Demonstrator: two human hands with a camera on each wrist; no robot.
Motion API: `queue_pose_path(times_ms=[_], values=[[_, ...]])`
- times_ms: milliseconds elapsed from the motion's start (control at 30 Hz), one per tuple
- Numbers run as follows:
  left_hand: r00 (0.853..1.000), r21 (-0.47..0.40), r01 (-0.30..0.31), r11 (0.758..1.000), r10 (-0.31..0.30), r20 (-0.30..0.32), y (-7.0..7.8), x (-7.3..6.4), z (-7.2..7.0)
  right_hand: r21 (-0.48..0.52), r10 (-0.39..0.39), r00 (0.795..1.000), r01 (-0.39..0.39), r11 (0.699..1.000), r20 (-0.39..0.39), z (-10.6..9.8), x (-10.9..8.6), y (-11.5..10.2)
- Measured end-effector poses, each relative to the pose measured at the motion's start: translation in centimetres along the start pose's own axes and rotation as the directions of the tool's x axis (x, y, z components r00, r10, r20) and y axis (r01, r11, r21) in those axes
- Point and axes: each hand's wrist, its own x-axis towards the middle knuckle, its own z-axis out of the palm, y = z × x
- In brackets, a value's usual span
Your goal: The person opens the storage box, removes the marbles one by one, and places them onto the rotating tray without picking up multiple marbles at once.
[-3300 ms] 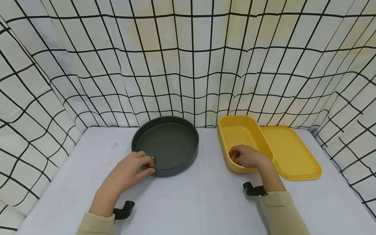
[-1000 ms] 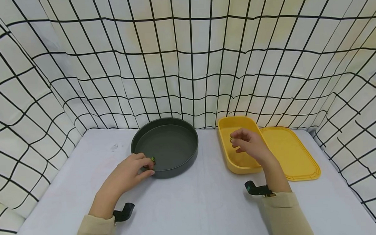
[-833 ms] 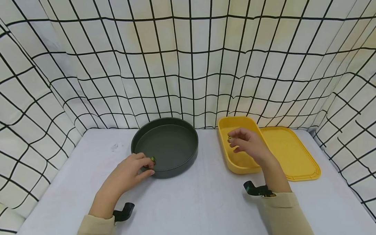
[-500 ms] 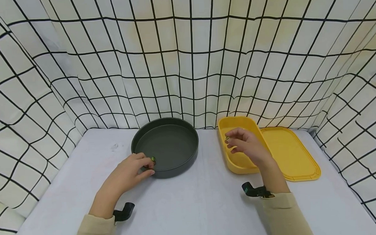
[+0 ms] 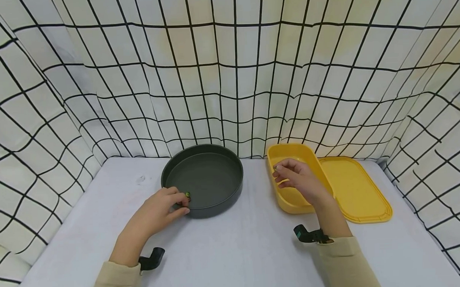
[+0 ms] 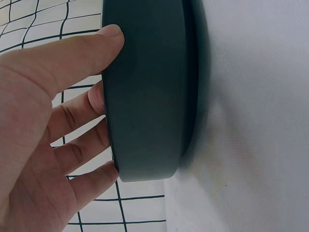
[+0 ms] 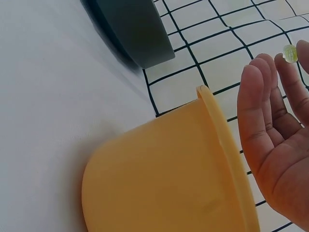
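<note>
Pinching a green piece too small to read, the right grip hovers.

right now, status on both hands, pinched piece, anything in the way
Left hand gripping dark pan by rim. Right hand pinching small greenish piece above yellow container. No obstacle seen between container and pan.

A white tabletop is enclosed at the far side, left and right by white sheeting crossed by wavy black grid lines. Faint yellowish patches are seen on the far sheeting, softly lit.
</note>
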Motion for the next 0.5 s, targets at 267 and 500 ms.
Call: queue_pose_path(times_ms=[267,500], values=[[1.0,0.0,0.009,1.0,-0.009,0.003,0.14,0.04,-0.11,0.023,-0.001,1.0,0.001,1.0,0.003,0.46,-0.01,-0.31],[1.0,0.002,0.015,1.0,-0.015,0.005,0.15,-0.04,-0.03,0.018,-0.001,1.0,0.001,1.0,0.002,0.71,-0.19,-0.63]])
